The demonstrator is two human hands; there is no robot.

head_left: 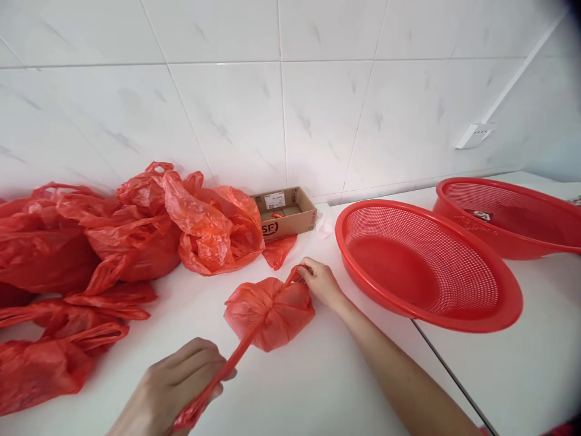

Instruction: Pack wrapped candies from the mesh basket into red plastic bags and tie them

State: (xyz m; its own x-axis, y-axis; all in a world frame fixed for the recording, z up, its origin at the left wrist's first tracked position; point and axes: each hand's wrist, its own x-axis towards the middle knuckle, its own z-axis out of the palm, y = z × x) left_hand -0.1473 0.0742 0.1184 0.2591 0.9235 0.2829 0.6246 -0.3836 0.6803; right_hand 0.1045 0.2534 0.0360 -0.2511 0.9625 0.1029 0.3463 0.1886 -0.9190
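A red plastic bag (284, 318), gathered and twisted at its top, rests on the white table in front of me. My left hand (181, 381) is closed around one long, stretched handle of the bag, pulled toward the lower left. At the bag's far right, my right hand (318, 280) pinches the other handle, which is shorter and drawn up to the right. The bag's body is rounded, and what it contains is hidden by the plastic.
Several red plastic bags (136, 236) crowd the left side. Against the tiled wall stands an open cardboard box (290, 221) with a small red item inside. To the right are a red perforated basket (431, 260) and a second red basket (503, 212). A wall socket (475, 135) is above.
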